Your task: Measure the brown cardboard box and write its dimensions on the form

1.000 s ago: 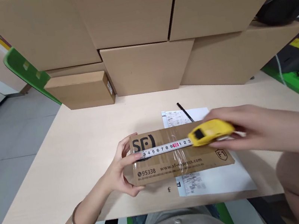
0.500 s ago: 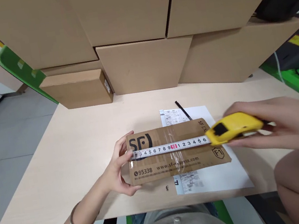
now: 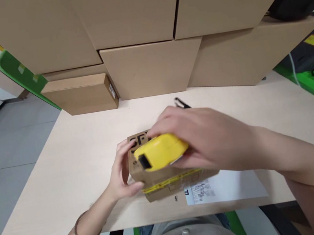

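Observation:
My left hand [image 3: 124, 174] grips the left end of a brown cardboard box [image 3: 158, 184], thumb at its near edge and fingers over the top. The box is tilted, so its near side with a yellow strip along it shows. Above it, my right hand [image 3: 192, 139] is wrapped round a yellow tape measure [image 3: 162, 151]. No blade sticks out of the case. Much of the box top is hidden behind that hand. Beneath the box lies a white printed sheet [image 3: 230, 185], and a black pen [image 3: 182, 102] shows partly beyond my right hand.
Large cardboard boxes [image 3: 153, 68] form a wall along the back of the table [image 3: 89, 144]. A smaller closed carton [image 3: 82, 95] stands at the back left. Green panels show beyond the table on both sides, with dark equipment and cables at the right.
My right hand has moved left over the box with the tape measure, and the blade has gone back into the case. The box has tipped, showing its near side.

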A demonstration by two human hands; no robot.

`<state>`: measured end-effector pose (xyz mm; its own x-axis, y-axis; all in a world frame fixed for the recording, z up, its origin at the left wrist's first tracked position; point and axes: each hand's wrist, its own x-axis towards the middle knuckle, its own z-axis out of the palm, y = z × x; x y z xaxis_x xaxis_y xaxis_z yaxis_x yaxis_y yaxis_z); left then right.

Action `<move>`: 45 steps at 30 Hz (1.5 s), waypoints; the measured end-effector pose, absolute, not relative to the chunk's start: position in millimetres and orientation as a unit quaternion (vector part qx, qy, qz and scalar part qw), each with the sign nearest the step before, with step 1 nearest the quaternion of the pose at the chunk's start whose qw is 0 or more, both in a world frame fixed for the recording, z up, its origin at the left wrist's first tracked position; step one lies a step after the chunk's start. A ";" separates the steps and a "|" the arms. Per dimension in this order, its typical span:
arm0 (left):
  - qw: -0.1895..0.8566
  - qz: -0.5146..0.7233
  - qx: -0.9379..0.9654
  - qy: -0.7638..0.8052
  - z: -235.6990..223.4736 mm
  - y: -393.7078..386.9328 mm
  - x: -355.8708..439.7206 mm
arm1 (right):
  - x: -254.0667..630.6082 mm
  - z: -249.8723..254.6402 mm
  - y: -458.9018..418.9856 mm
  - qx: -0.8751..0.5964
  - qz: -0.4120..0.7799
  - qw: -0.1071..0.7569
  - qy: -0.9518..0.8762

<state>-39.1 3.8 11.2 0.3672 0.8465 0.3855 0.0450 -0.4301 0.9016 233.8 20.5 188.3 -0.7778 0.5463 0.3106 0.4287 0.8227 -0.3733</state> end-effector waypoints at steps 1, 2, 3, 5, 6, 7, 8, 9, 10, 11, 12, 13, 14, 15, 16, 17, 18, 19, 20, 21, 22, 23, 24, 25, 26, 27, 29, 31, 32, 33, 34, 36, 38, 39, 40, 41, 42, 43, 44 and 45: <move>0.464 0.491 0.658 0.333 15.9 3.0 -34.0 | 241.6 187.1 19.0 -0.278 0.164 0.231 -0.918; 0.509 0.508 0.600 0.351 20.6 1.8 -28.3 | 248.5 183.4 17.2 -0.287 0.179 0.251 -0.907; 0.557 0.511 0.540 0.372 25.1 0.4 -22.3 | 254.2 177.3 15.1 -0.290 0.187 0.263 -0.901; 0.632 0.482 0.445 0.413 33.0 -2.2 -11.1 | 261.6 160.0 10.2 -0.293 0.202 0.252 -0.900; 0.653 0.467 0.414 0.428 35.7 -3.0 -6.6 | 263.3 150.1 7.5 -0.303 0.213 0.229 -0.900; 0.666 0.456 0.396 0.438 37.1 -3.1 -3.3 | 264.0 140.3 4.7 -0.318 0.228 0.200 -0.898; 0.670 0.451 0.389 0.443 36.9 -2.3 -1.4 | 263.9 131.3 1.8 -0.332 0.244 0.171 -0.895; 0.667 0.448 0.392 0.447 35.1 -0.7 -1.1 | 263.3 123.5 -1.0 -0.342 0.255 0.149 -0.892; 0.655 0.443 0.409 0.455 31.8 1.9 -2.2 | 262.9 117.1 -3.4 -0.348 0.258 0.139 -0.891; 0.633 0.435 0.438 0.467 27.1 5.1 -4.5 | 263.0 112.3 -5.3 -0.348 0.253 0.140 -0.892; 0.600 0.424 0.476 0.483 21.7 8.6 -7.6 | 264.4 109.0 -6.1 -0.343 0.245 0.151 -0.894; 0.561 0.405 0.521 0.500 15.8 12.2 -11.0 | 267.6 106.9 -5.4 -0.338 0.237 0.166 -0.896; 0.530 0.390 0.553 0.510 10.2 15.4 -14.1 | 272.8 105.5 -2.7 -0.338 0.234 0.187 -0.892; 0.517 0.383 0.570 0.510 5.2 17.9 -16.4 | 280.3 104.3 2.3 -0.352 0.238 0.208 -0.881; 0.517 0.382 0.577 0.504 1.3 19.6 -17.6 | 289.8 102.6 9.6 -0.390 0.245 0.219 -0.860; 0.529 0.389 0.571 0.492 -1.4 20.4 -17.5 | 301.0 99.5 19.0 -0.446 0.251 0.217 -0.831; 0.549 0.398 0.559 0.476 -2.8 20.6 -16.2 | 313.1 94.7 29.9 -0.512 0.256 0.206 -0.794; 0.571 0.408 0.544 0.460 -3.1 20.2 -14.0 | 325.3 87.6 41.6 -0.597 0.243 0.161 -0.748; 0.591 0.416 0.529 0.445 -2.3 19.5 -11.2 | 336.9 78.4 53.1 -0.634 0.238 0.127 -0.725; 0.605 0.423 0.518 0.432 -0.7 18.8 -8.4 | 347.4 67.5 63.9 -0.656 0.235 0.102 -0.710; 0.614 0.427 0.511 0.424 1.3 18.2 -5.8 | 356.3 55.6 73.4 -0.672 0.241 0.073 -0.696; 0.618 0.429 0.509 0.418 3.3 17.8 -3.6 | 363.7 43.6 81.5 -0.678 0.255 0.048 -0.687; 0.618 0.431 0.510 0.415 5.2 17.6 -2.0 | 369.7 32.3 88.3 -0.678 0.271 0.031 -0.682; 0.617 0.433 0.511 0.413 6.5 17.7 -1.1 | 374.6 22.4 94.2 -0.672 0.291 0.021 -0.680; 0.617 0.435 0.511 0.411 7.2 17.9 -0.7 | 378.6 14.2 99.6 -0.661 0.313 0.021 -0.682; 0.617 0.436 0.511 0.409 7.1 18.2 -0.8 | 382.0 7.7 104.8 -0.646 0.337 0.029 -0.685; 0.617 0.442 0.510 0.405 4.6 18.7 -1.9 | 387.1 -1.9 114.8 -0.611 0.386 0.064 -0.688; 0.621 0.441 0.509 0.401 0.7 18.7 -3.5 | 389.7 -9.6 123.5 -0.587 0.422 0.123 -0.680; 0.624 0.439 0.509 0.399 -1.1 18.6 -4.2 | 390.1 -13.6 126.7 -0.580 0.431 0.159 -0.673; 0.628 0.436 0.509 0.396 -2.6 18.4 -4.8 | 390.0 -17.6 129.0 -0.574 0.436 0.196 -0.664; 0.631 0.434 0.510 0.393 -3.7 18.2 -5.3 | 389.6 -21.7 130.5 -0.569 0.438 0.232 -0.656; 0.632 0.430 0.514 0.388 -4.7 18.2 -6.1 | 388.8 -29.2 131.4 -0.560 0.434 0.290 -0.643; 0.630 0.429 0.519 0.387 -4.8 18.7 -7.2 | 388.6 -35.2 131.1 -0.557 0.432 0.320 -0.633; 0.628 0.427 0.522 0.387 -4.7 19.1 -7.9 | 388.7 -37.6 131.1 -0.559 0.431 0.325 -0.630; 0.627 0.424 0.526 0.388 -4.5 19.5 -8.8 | 389.0 -39.7 131.3 -0.563 0.430 0.324 -0.627; 0.625 0.420 0.531 0.388 -4.3 19.9 -9.6 | 389.3 -41.5 131.7 -0.569 0.430 0.320 -0.624; 0.623 0.416 0.536 0.389 -3.8 20.3 -10.4 | 389.6 -43.0 132.4 -0.576 0.430 0.314 -0.621; 0.622 0.412 0.541 0.388 -3.3 20.6 -11.0 | 389.7 -44.4 133.2 -0.583 0.429 0.307 -0.618; 0.620 0.410 0.546 0.387 -2.5 21.0 -11.3 | 389.6 -45.5 134.2 -0.590 0.429 0.300 -0.615; 0.618 0.408 0.550 0.387 -1.7 21.3 -11.5 | 389.3 -46.4 135.2 -0.596 0.430 0.294 -0.611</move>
